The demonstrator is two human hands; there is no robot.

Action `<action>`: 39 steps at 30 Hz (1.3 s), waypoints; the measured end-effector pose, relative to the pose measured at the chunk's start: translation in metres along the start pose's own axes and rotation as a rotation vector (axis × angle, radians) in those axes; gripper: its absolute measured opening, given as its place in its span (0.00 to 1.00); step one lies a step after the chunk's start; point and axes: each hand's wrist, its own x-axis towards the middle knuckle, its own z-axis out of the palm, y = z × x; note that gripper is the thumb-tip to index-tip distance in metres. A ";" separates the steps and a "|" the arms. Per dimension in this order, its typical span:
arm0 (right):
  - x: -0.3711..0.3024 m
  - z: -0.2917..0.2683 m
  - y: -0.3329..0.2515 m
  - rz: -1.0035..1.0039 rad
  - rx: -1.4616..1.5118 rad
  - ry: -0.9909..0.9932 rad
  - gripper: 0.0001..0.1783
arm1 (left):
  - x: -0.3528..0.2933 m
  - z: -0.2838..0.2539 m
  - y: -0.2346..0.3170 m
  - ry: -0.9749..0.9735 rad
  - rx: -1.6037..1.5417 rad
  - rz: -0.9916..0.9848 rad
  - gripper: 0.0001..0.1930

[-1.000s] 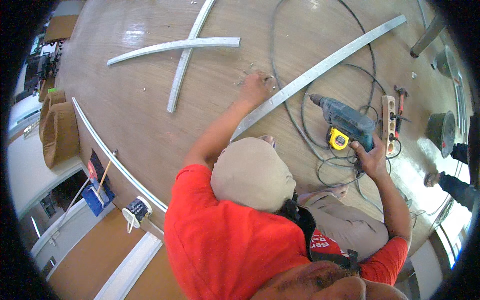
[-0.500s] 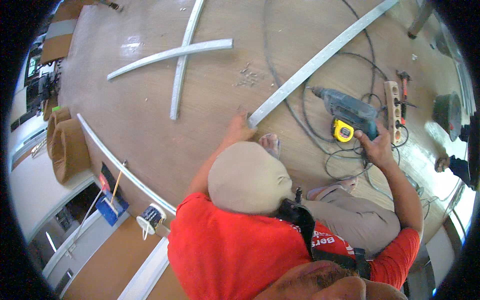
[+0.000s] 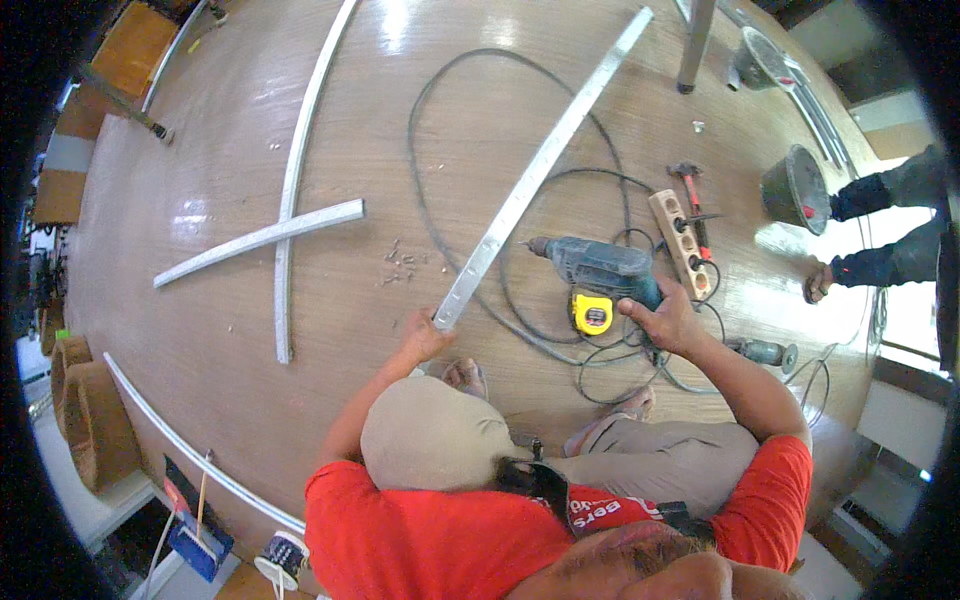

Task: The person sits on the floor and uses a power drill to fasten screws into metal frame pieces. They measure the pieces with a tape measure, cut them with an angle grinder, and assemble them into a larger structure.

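Observation:
In my left hand (image 3: 428,335) is the near end of a long silver metal channel (image 3: 540,175), which slants away to the far right with small marks or holes along it. My right hand (image 3: 662,316) is closed round the handle of a dark teal power drill (image 3: 600,266); its chuck points left toward the channel, apart from it. Just below the drill body sits a yellow tape measure (image 3: 592,314), near my right thumb. Small screws or rivets (image 3: 402,262) lie scattered on the floor left of the channel.
Grey cable (image 3: 412,130) loops under the channel. Right of the drill lie a power strip (image 3: 676,240), a hammer (image 3: 688,185) and an angle grinder (image 3: 765,352). Two crossed metal bars (image 3: 287,225) are at left. Another person's foot (image 3: 818,282) stands near a dark bucket (image 3: 795,190).
My view has turned, so the floor things appear farther left and lower, and more of the far right shows. Both hands keep their hold; the drill stays above the tape measure.

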 end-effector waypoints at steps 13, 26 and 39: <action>-0.007 0.014 0.008 0.036 0.064 -0.009 0.30 | 0.038 -0.022 0.075 -0.260 -0.167 0.289 0.52; 0.002 0.029 0.009 -0.124 0.060 -0.103 0.30 | 0.043 0.007 0.024 -0.585 -0.643 0.154 0.39; 0.000 0.032 0.004 -0.064 0.109 -0.145 0.30 | 0.060 0.015 0.022 -0.549 -0.526 0.221 0.37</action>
